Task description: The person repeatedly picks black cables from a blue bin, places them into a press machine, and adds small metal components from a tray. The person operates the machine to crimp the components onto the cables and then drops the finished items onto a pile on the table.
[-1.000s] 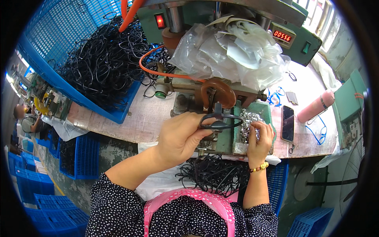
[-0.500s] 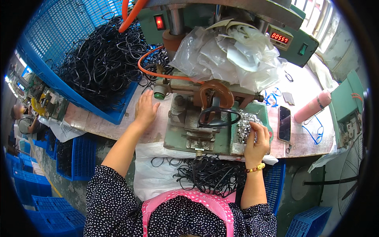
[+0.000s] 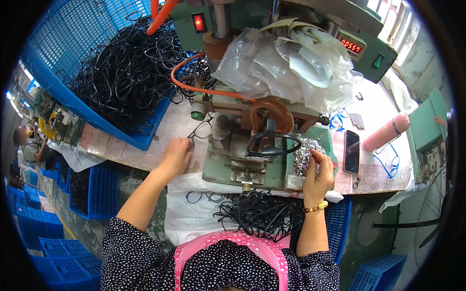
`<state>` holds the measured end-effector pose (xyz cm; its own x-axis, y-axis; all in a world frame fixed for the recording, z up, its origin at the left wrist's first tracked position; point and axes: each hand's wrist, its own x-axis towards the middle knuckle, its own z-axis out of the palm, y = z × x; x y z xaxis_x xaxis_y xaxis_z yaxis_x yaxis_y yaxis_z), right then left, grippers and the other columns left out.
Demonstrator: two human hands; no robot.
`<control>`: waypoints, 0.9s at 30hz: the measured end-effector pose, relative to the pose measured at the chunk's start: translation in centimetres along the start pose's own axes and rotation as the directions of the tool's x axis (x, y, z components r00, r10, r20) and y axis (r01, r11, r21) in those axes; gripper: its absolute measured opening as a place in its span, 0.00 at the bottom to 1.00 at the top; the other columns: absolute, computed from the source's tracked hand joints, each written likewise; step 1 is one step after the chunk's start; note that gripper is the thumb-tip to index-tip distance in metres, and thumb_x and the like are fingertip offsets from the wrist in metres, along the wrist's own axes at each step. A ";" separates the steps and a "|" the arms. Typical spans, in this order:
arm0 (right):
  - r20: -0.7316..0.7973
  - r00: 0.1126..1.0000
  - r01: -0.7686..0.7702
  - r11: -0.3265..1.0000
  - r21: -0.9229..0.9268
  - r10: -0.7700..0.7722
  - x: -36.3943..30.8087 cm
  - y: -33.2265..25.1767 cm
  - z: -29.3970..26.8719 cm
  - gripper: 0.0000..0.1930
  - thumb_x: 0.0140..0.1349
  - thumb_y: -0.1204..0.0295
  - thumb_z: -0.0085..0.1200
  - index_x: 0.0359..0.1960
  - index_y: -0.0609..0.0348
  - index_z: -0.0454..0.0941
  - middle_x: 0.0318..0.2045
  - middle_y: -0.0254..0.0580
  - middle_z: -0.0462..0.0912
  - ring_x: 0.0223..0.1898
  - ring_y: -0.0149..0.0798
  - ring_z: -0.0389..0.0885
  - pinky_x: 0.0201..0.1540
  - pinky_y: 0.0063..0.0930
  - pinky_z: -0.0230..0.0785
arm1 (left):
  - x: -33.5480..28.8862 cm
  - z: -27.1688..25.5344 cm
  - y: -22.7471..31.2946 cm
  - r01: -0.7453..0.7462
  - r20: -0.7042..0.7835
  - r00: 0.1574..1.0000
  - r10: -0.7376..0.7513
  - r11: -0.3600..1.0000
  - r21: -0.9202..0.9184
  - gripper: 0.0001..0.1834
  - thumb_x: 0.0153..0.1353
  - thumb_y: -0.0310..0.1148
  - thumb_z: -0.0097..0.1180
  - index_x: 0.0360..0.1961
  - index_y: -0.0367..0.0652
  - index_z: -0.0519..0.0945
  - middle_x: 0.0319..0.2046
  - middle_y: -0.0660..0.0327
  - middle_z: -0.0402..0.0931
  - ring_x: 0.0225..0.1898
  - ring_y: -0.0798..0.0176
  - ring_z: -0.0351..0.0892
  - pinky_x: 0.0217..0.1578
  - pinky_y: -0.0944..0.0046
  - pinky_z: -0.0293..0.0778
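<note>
My left hand (image 3: 175, 156) is on the table left of the green press base, its fingers curled round one end of a thin black looped strap (image 3: 201, 130). The strap trails up toward the press. My right hand (image 3: 318, 175) rests over a tray of small shiny metal pieces (image 3: 303, 157), thumb and fingertips pinched together; what is between them is too small to make out. Between the hands stands the press fixture (image 3: 236, 150), with a black loop (image 3: 274, 145) hanging at its brown curved piece (image 3: 273, 115).
At the left back a blue crate (image 3: 68, 104) overflows with black straps (image 3: 126, 72). More straps (image 3: 257, 213) lie on white cloth at my lap. A plastic bag (image 3: 286, 63) hangs on the press. To the right are a phone (image 3: 351, 152) and pink bottle (image 3: 386, 132).
My left hand has come down toward me from beside the green button, and its fingers have closed. A black strap now shows at its fingertips. My right hand stays over the metal pieces.
</note>
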<state>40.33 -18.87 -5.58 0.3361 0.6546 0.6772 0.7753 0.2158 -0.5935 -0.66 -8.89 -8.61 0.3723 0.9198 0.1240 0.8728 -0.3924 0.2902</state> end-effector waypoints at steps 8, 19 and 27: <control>0.020 1.000 -0.011 1.000 0.018 0.011 0.0 -0.2 -0.2 0.09 0.64 0.83 0.57 0.43 0.61 0.84 0.37 0.46 0.84 0.39 0.48 0.82 0.44 0.37 0.75 | -2.2 -0.8 1.3 -0.009 -0.164 0.986 0.010 1.000 0.011 0.19 0.59 0.27 0.66 0.51 0.40 0.78 0.53 0.51 0.75 0.56 0.42 0.74 0.56 0.51 0.72; 0.016 1.000 -0.011 0.999 0.033 0.011 0.0 -0.2 -0.1 0.10 0.64 0.84 0.57 0.44 0.61 0.84 0.38 0.46 0.85 0.40 0.48 0.83 0.44 0.36 0.76 | -2.5 -0.8 1.5 0.012 -0.123 0.992 -0.012 1.000 -0.002 0.14 0.59 0.28 0.66 0.44 0.39 0.78 0.50 0.52 0.76 0.52 0.42 0.75 0.52 0.51 0.74; 0.042 0.999 -0.001 1.000 0.004 0.001 -0.1 -0.2 -0.3 0.09 0.63 0.83 0.57 0.43 0.61 0.84 0.38 0.47 0.85 0.40 0.49 0.84 0.45 0.37 0.76 | -2.9 -0.8 1.2 -0.022 -0.190 0.982 0.014 0.999 -0.041 0.09 0.57 0.26 0.63 0.39 0.39 0.79 0.50 0.53 0.78 0.52 0.43 0.77 0.51 0.51 0.75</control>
<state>40.33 -19.20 -5.37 0.3140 0.6845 0.6579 0.7726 0.2185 -0.5961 -0.93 -12.02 -7.83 0.3179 0.8973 0.3061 0.8505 -0.4126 0.3262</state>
